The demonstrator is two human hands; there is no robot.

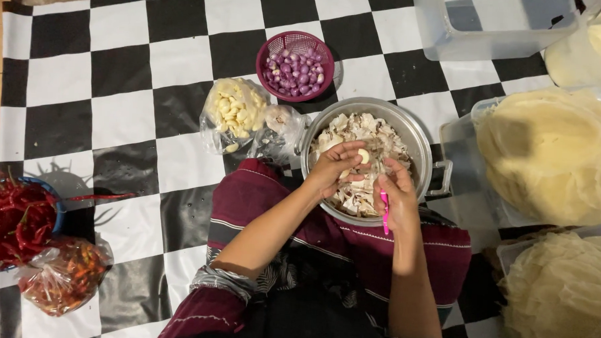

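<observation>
Smooth, pale garlic clove (363, 155), pinched between the fingers of the left hand (334, 165) over a round metal pot (418, 136) of papery peelings. Right hand (396, 196), fingers curled tight round a pink-handled knife (384, 212). Beyond the pot: clear bag of peeled cloves (234, 110); perforated purple basket (271, 51) of glossy shallots. Far left: heaped red chillies (9, 219).
</observation>
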